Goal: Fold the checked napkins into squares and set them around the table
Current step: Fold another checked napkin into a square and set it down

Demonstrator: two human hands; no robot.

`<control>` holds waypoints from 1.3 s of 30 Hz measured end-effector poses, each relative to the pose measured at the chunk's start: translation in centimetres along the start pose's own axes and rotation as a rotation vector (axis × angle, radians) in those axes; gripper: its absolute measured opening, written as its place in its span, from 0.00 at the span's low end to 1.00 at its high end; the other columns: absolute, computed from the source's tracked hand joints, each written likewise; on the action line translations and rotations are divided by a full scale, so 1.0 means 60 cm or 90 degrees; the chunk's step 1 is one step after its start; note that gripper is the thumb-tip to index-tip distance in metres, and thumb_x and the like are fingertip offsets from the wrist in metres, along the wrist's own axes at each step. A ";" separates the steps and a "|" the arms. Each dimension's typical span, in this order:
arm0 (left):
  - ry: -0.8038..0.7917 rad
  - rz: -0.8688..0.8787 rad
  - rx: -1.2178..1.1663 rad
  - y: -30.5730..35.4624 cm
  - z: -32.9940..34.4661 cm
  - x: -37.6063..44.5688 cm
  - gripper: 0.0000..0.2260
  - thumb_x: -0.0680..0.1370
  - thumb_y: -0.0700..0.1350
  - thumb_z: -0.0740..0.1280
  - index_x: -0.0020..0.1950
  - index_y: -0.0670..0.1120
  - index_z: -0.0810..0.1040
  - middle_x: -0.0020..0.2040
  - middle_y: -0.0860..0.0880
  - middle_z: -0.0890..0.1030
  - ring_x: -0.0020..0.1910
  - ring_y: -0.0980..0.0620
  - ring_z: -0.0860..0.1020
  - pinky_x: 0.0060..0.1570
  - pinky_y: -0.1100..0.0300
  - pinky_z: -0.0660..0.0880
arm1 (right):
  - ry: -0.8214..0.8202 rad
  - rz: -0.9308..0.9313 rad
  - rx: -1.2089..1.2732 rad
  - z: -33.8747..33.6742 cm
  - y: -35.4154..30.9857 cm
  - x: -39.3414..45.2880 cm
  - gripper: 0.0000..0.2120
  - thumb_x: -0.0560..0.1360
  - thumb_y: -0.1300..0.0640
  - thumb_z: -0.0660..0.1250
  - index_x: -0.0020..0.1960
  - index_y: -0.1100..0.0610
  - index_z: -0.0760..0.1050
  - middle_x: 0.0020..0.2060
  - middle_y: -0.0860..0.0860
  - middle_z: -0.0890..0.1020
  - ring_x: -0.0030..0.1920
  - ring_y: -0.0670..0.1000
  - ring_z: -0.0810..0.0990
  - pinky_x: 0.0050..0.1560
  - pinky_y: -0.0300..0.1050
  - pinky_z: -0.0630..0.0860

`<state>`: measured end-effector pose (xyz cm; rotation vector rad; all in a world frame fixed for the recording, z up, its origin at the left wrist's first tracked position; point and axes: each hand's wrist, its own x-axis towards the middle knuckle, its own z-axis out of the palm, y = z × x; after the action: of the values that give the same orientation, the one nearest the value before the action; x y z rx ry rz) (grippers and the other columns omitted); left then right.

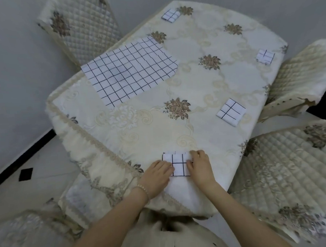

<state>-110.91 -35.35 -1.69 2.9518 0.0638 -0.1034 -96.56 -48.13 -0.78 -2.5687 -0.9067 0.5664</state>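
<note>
The table [177, 126], draped in a cream floral tablecloth [140, 136], filled most of the view, with quilted chair covers at the far left [82, 33], the right [303, 74] and the near right [285, 173]. On the cloth, near the left edge, lay the unfolded napkins [129, 72], spread flat; an offset in the grid at their far end suggested more than one sheet, though the number could not be told.

Three folded squares were already set out: one at the far edge [170, 16], one at the far right [265, 56], and one on the right side nearer the person [231, 111], all well apart from each other.

A fourth folded napkin [179, 165] sat at the near edge, directly in front of the person. The left hand [158, 173] rested on its left side with fingers laid flat and straight. The right hand [199, 164] lay on its right side, fingers flat over the top right corner. Neither hand pinched or curled round the cloth; both pressed it down.

Judgement: the step in hand was the final flattening and squaring of this fourth napkin in its place. The next move would call for lifting both hands clear without dragging the folds, then reaching to the unfolded napkins at the left for the next sheet.
</note>
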 end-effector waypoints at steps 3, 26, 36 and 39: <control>0.044 -0.050 -0.023 -0.005 0.000 -0.007 0.12 0.67 0.42 0.66 0.50 0.47 0.77 0.50 0.49 0.80 0.49 0.50 0.78 0.56 0.58 0.66 | -0.015 0.054 0.092 0.006 -0.015 -0.002 0.15 0.77 0.60 0.61 0.63 0.61 0.69 0.53 0.57 0.70 0.43 0.55 0.73 0.43 0.46 0.69; 0.294 -0.699 -0.535 -0.242 -0.057 -0.090 0.12 0.78 0.37 0.62 0.62 0.40 0.73 0.59 0.43 0.70 0.46 0.51 0.73 0.50 0.60 0.71 | -0.009 0.081 0.285 0.135 -0.280 0.077 0.07 0.73 0.64 0.66 0.48 0.58 0.70 0.39 0.54 0.77 0.39 0.56 0.78 0.42 0.53 0.77; 0.232 -0.628 -0.430 -0.284 -0.035 -0.106 0.11 0.76 0.36 0.63 0.59 0.41 0.74 0.55 0.45 0.70 0.48 0.48 0.74 0.52 0.55 0.74 | -0.010 0.099 0.300 0.147 -0.297 0.090 0.07 0.72 0.65 0.67 0.46 0.59 0.70 0.35 0.53 0.75 0.39 0.57 0.77 0.41 0.52 0.75; 0.212 -0.643 -0.442 -0.288 -0.039 -0.101 0.11 0.76 0.37 0.64 0.58 0.42 0.73 0.56 0.45 0.69 0.47 0.49 0.74 0.50 0.58 0.73 | -0.017 0.117 0.329 0.148 -0.294 0.096 0.08 0.72 0.64 0.69 0.45 0.58 0.70 0.34 0.53 0.76 0.39 0.58 0.79 0.41 0.53 0.77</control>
<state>-117.67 -18.14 -2.13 1.9567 1.3106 0.2296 -105.71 -29.75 -1.80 -2.1819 -0.4520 0.7725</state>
